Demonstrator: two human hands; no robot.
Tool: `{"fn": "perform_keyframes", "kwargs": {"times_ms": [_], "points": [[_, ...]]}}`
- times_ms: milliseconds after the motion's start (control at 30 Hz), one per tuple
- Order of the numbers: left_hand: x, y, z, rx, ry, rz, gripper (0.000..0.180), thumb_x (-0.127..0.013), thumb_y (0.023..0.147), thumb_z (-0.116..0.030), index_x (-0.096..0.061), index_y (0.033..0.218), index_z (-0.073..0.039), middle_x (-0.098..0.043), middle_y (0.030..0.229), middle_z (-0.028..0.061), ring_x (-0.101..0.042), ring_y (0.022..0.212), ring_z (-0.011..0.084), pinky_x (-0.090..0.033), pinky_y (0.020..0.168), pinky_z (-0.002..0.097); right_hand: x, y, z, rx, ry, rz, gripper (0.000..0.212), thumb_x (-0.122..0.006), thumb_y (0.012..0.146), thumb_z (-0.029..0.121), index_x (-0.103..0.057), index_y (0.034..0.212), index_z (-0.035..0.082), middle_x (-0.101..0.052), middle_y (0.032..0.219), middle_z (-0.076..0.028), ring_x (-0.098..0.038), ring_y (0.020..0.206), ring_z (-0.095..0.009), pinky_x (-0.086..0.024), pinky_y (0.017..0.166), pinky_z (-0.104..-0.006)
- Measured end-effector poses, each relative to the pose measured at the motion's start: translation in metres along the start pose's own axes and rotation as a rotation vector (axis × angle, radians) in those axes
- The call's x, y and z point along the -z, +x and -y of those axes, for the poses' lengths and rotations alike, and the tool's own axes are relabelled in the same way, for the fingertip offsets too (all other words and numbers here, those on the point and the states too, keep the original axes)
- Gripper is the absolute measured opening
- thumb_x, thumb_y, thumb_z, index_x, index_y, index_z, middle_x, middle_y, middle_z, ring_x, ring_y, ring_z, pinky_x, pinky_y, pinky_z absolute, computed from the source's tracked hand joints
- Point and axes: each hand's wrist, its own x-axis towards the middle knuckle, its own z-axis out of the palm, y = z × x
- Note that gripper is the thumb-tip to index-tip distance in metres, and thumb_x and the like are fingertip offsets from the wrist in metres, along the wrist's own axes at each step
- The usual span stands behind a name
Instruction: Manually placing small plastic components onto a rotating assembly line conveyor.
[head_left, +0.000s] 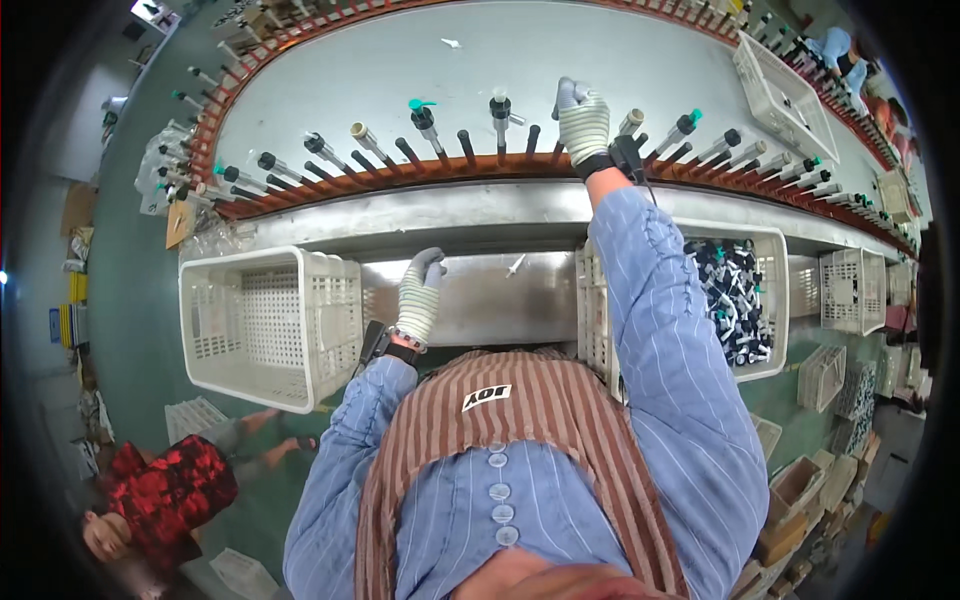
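My right hand [583, 118], in a striped glove, reaches out over the conveyor's row of posts. Its fingers are closed at one post; what they hold is hidden by the glove. Close by on the left, a pump head [500, 108] with a black collar stands on its post, and a beige-topped piece [631, 121] stands just right of the wrist. My left hand [420, 292], also gloved, hovers above the metal ledge [470, 310], fingers loosely bent and apart, with nothing visible in them. A small white nozzle-like piece [516, 265] lies on that ledge to its right.
A white crate [190, 320] stands at my left. Another crate [780, 300] at my right holds many black, white and green pump parts [735, 310]. The curved orange conveyor [450, 170] carries several pump heads. A person in red [180, 495] is behind me at left.
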Motion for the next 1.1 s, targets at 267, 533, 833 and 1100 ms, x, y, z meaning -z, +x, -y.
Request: {"fn": "perform_keyframes", "kwargs": {"times_ms": [267,533,833,1100], "points": [[-0.028,-0.019,-0.009,-0.052,0.11,0.221,0.023,-0.053,0.098,-0.013,-0.062,0.116,-0.001,-0.067,0.099,0.008,-0.064,0.084,0.0146,-0.053,0.078,0.0276,0.071,-0.174,0.009,0.038,-0.093,0.692,0.056,-0.062,0.091,0.031,-0.05,0.136,-0.001,-0.062,0.124,-0.024,-0.061,0.115,-0.032,-0.048,0.099,-0.0381],[-0.137,-0.006,-0.077,-0.118,0.028,0.41,0.02,-0.054,0.092,-0.011,-0.068,0.105,-0.004,-0.07,0.09,0.0113,-0.066,0.083,0.0217,-0.052,0.078,0.034,0.316,-0.226,-0.075,-0.344,-0.392,0.55,0.023,-0.047,0.093,0.013,-0.069,0.098,0.009,-0.065,0.084,-0.009,-0.063,0.07,-0.02,-0.05,0.063,-0.0323],[-0.298,0.013,-0.099,-0.802,0.817,1.086,0.028,-0.055,0.092,-0.02,-0.067,0.112,-0.006,-0.069,0.106,0.0163,-0.066,0.1,0.0325,-0.051,0.088,0.042,0.339,-0.251,-0.096,-0.469,-0.527,0.396,0.03,-0.055,0.092,0.03,-0.069,0.106,0.007,-0.07,0.083,-0.018,-0.068,0.076,-0.028,-0.052,0.073,-0.0388],[-0.331,-0.013,-0.086,-0.591,1.188,0.621,0.031,-0.06,0.089,-0.026,-0.066,0.109,-0.003,-0.069,0.1,0.0173,-0.067,0.095,0.0334,-0.052,0.084,0.0448,0.259,-0.231,-0.152,-0.023,-0.267,0.688,0.019,-0.054,0.085,0.004,-0.071,0.093,0.004,-0.071,0.091,-0.017,-0.069,0.088,-0.032,-0.053,0.078,-0.0353]]}}
